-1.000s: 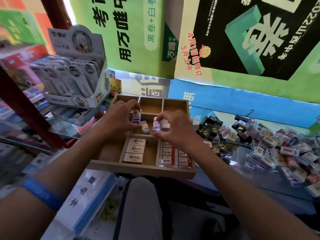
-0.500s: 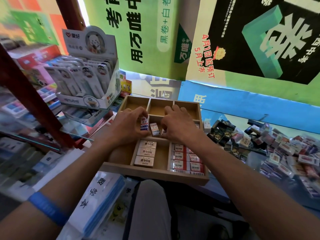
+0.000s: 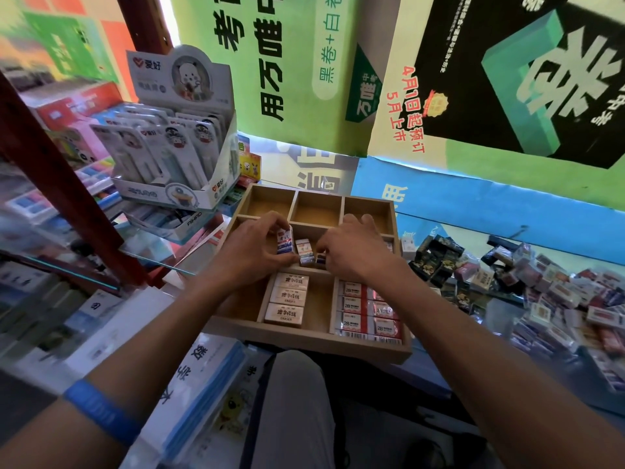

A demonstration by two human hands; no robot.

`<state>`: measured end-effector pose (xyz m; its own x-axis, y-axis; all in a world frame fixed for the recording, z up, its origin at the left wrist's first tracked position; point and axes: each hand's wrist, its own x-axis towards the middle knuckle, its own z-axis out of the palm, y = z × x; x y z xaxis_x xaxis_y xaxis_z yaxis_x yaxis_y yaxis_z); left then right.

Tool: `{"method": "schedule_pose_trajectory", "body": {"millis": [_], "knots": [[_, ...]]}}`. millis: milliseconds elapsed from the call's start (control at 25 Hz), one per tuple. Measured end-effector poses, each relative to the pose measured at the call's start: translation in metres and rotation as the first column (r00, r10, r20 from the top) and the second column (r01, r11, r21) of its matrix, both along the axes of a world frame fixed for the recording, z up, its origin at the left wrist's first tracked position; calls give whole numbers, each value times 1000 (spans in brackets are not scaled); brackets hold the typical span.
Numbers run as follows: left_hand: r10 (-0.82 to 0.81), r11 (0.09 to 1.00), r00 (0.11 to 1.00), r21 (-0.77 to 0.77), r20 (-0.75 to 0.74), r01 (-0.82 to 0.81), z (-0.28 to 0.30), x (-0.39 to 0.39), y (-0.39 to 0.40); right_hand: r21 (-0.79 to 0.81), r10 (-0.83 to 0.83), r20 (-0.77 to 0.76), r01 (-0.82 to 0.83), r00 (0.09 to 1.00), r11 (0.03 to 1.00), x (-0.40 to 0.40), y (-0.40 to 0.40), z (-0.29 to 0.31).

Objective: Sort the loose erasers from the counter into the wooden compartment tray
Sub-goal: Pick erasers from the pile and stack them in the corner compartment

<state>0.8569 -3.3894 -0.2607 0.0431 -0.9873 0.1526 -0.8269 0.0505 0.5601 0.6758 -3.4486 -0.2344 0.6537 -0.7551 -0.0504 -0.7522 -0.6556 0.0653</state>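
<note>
Step in hand: standing small erasers in the middle cell of the pale wooden compartment tray [image 3: 304,341]. Best done by keeping each upright and pressed against its neighbour.

Left hand [image 3: 252,248] has a narrow grip, pinching a small white eraser with a red-and-blue wrapper [image 3: 284,239]. Just right of that grip stands a second one [image 3: 303,249]. Right hand [image 3: 355,252] has curled fingers, apparently on a dark eraser [image 3: 320,260], which is partly hidden. The heap of loose wrapped erasers [image 3: 541,292] lies on the surface, well right of both grips.
</note>
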Motion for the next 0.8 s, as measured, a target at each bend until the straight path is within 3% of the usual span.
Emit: {"method": "schedule_pose_trajectory", "body": {"millis": [160,240,320,360,480,800], "knots": [[64,997,987,-36,-144,-69,-11,-7,8,148,-25,54,16,998,989,-3,-2,-2],[89,995,981,-31,-170,-96,-12,-8,9,41,-27,212,19,977,999,-5,11,-5],[101,994,979,-18,-179,-106,-11,-7,8,-49,68,448,-52,891,997,-10,39,-14],[109,993,978,-17,-176,-113,-10,-8,8,-54,127,491,-115,862,992,-15,56,-19],[139,989,974,-29,-176,-147,-11,-11,12,-35,237,432,-247,870,968,-30,91,-40],[188,976,967,-78,-171,-204,-13,-31,39,20,312,454,-360,834,933,-68,101,-46]]}}
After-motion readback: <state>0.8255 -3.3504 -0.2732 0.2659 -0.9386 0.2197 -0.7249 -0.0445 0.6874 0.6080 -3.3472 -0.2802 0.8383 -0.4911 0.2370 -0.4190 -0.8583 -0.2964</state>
